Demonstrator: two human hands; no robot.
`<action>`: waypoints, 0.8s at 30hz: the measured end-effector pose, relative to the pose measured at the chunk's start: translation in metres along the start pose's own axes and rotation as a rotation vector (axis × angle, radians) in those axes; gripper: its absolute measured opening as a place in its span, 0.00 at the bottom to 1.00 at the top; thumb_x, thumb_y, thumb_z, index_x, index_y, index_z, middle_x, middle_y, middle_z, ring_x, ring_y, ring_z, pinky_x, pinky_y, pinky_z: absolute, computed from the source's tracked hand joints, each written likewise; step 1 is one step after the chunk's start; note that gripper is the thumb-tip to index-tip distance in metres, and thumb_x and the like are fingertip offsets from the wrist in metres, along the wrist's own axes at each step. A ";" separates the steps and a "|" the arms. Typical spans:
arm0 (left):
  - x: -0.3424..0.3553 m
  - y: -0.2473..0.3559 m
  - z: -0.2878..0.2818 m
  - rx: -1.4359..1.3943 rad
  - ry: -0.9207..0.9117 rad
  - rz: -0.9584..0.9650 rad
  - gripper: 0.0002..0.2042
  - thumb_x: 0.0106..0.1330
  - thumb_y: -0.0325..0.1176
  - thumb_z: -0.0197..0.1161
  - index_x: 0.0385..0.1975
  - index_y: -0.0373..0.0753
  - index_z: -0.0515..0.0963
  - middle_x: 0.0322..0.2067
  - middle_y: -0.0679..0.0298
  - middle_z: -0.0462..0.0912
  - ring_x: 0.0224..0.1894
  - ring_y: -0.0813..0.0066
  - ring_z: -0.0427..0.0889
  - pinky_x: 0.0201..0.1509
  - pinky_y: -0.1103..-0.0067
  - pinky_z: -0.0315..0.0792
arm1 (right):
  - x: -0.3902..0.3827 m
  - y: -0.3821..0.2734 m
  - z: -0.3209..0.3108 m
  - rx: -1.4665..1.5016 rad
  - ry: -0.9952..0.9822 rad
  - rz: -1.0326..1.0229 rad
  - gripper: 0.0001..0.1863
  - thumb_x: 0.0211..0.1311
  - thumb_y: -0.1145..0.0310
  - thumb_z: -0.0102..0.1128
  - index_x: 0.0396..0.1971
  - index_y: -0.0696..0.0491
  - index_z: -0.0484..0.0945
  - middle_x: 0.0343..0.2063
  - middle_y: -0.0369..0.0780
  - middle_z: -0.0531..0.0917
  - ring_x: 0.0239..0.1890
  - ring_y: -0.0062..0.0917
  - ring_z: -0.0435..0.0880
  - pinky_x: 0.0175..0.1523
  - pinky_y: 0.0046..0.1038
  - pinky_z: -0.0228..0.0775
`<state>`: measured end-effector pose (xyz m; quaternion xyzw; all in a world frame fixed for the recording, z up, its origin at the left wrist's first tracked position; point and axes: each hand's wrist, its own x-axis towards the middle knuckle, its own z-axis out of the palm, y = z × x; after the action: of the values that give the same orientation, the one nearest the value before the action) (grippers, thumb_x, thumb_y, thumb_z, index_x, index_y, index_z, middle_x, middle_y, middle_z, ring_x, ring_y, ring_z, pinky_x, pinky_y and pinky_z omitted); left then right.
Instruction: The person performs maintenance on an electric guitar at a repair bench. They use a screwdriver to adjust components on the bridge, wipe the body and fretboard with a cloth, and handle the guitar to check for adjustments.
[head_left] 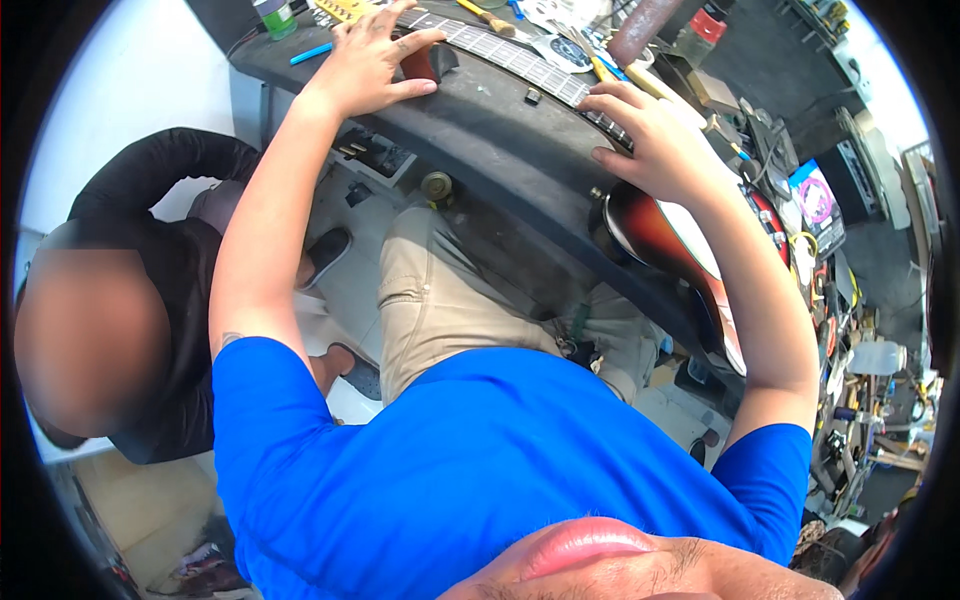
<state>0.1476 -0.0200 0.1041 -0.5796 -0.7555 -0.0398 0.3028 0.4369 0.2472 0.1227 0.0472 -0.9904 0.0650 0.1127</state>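
Note:
An electric guitar lies across the dark workbench, its sunburst body (660,235) at the right and its fretted neck (520,65) running away to the far left. My left hand (370,65) is at the headstock end with fingers spread, next to a brown neck support block (420,64). My right hand (655,140) reaches over the neck close to the body, fingers stretched out toward the frets and thumb apart. Neither hand shows anything gripped. My fingertips' exact contact with the guitar cannot be told, and my right forearm hides part of the body.
The dark padded bench (470,120) holds a small black-and-gold piece (533,96), a blue stick (310,54), a brush (490,18) and a green-labelled container (274,16). Tools clutter the far right. A person in black (180,250) sits close at my left.

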 end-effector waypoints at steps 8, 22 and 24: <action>0.016 0.026 0.035 0.011 -0.035 -0.119 0.36 0.62 0.41 0.74 0.72 0.57 0.71 0.74 0.60 0.68 0.75 0.55 0.67 0.70 0.49 0.61 | -0.007 0.016 0.016 0.040 0.050 0.000 0.29 0.63 0.62 0.71 0.63 0.48 0.76 0.65 0.40 0.76 0.65 0.40 0.77 0.68 0.42 0.73; 0.083 0.218 0.075 -0.192 0.392 0.179 0.22 0.60 0.26 0.62 0.57 0.38 0.82 0.58 0.58 0.86 0.60 0.60 0.84 0.70 0.59 0.68 | -0.209 0.032 -0.077 0.342 0.502 0.424 0.20 0.68 0.68 0.64 0.57 0.60 0.81 0.59 0.44 0.83 0.64 0.33 0.80 0.70 0.35 0.68; 0.077 0.215 0.075 -0.177 0.416 0.134 0.23 0.57 0.26 0.64 0.56 0.39 0.83 0.60 0.60 0.85 0.62 0.64 0.81 0.70 0.60 0.65 | -0.241 0.028 -0.070 0.467 0.652 0.545 0.19 0.70 0.68 0.63 0.56 0.62 0.82 0.57 0.43 0.84 0.64 0.31 0.79 0.72 0.35 0.66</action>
<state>0.2993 0.1461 0.0196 -0.6322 -0.6300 -0.2045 0.4019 0.6833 0.3034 0.1312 -0.2126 -0.8388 0.3242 0.3823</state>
